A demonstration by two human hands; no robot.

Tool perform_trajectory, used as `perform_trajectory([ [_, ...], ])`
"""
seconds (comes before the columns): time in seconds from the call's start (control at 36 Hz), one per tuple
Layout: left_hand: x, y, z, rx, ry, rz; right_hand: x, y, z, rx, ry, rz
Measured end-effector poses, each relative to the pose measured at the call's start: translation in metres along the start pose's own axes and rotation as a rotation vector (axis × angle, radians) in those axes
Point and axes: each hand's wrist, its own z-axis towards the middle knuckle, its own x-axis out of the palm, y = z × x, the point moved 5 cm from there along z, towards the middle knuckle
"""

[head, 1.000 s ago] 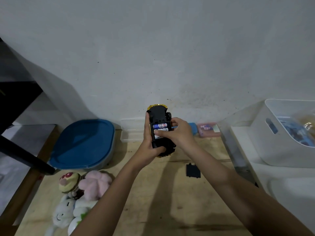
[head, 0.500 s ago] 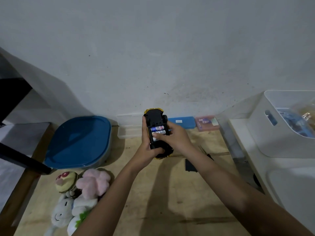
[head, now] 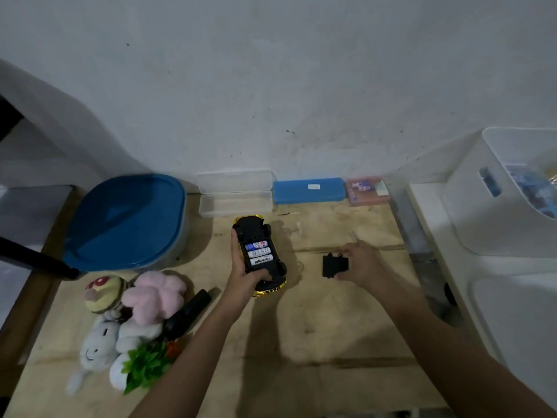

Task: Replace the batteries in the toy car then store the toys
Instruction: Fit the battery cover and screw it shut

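While gripping upturned toy car [head: 253, 229] in left hand [head: 241, 274], seemingly pinches battery cover [head: 333, 264] near tabletop's [head: 316, 327] right edge with right fingers [head: 352, 250]; next: seat over batteries [head: 258, 252], press shut.

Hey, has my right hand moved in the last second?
Yes. The right hand left the toy car and went rightward to the black battery cover lying on the wooden table.

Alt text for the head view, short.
A left hand holds a yellow toy car upside down, three batteries showing in its open compartment. The right hand reaches for a black battery cover lying on the wooden table; plush toys lie at left.
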Motion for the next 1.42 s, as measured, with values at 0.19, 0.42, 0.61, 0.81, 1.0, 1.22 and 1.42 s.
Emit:
perform_trajectory([
  [0.19,0.002,0.007,-0.004,-0.012,-0.037,-0.031,0.006,0.000,0.009,-0.007,0.015,0.001],
  [0.42,0.011,-0.010,-0.005,0.040,-0.029,-0.014,0.007,-0.001,0.002,-0.038,0.008,0.142],
  [0.61,0.013,-0.023,-0.008,0.065,-0.031,-0.017,0.002,-0.003,0.004,0.015,0.010,0.202],
  [0.81,0.009,-0.035,-0.008,0.071,-0.044,-0.077,-0.016,0.016,0.005,0.063,0.076,0.354],
  [1.0,0.017,-0.061,-0.003,0.118,0.031,-0.090,-0.084,0.081,0.007,-0.109,0.049,0.618],
  [1.22,0.039,-0.089,0.007,0.200,0.162,-0.062,-0.122,0.146,-0.004,-0.325,0.105,0.550],
  [1.42,0.049,-0.103,0.015,0.240,0.221,-0.057,-0.118,0.158,0.000,-0.358,0.102,0.440],
])
